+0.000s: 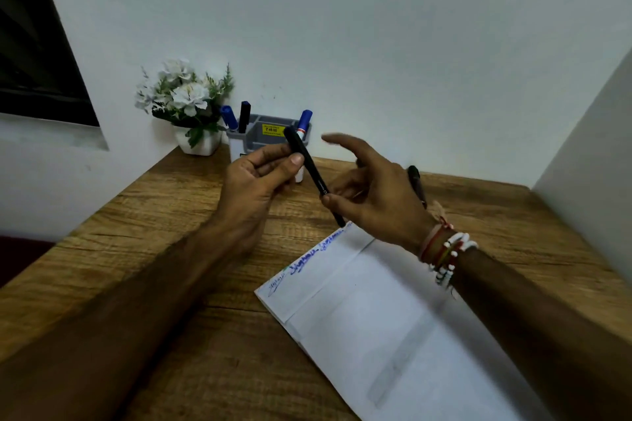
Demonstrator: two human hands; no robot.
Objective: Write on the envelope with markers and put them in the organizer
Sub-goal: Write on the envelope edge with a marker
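The left hand (256,181) holds the upper end of a slim black plastic marker (313,174), thumb pressed on top and fingers curled beneath. The right hand (372,195) takes the lower end. Its thumb lies on the barrel and its lower fingers seem to close behind, though that contact is hard to make out. Its forefinger sticks out straight and free.

With a grip at each end, the marker slants between the hands above the wooden table (154,215). This looks like pulling a cap off or pushing one on.

The flat white paper envelope (369,301) lies under and nearer than the right wrist, with blue handwriting along the edge closest to the left forearm. It is within easy reach for more writing.

Just beyond the left hand's knuckles stands the grey plastic desk organizer (254,143), already holding blue-capped markers (228,116) and a dark one. A dark pen (417,184) lies on the wood behind the right hand.
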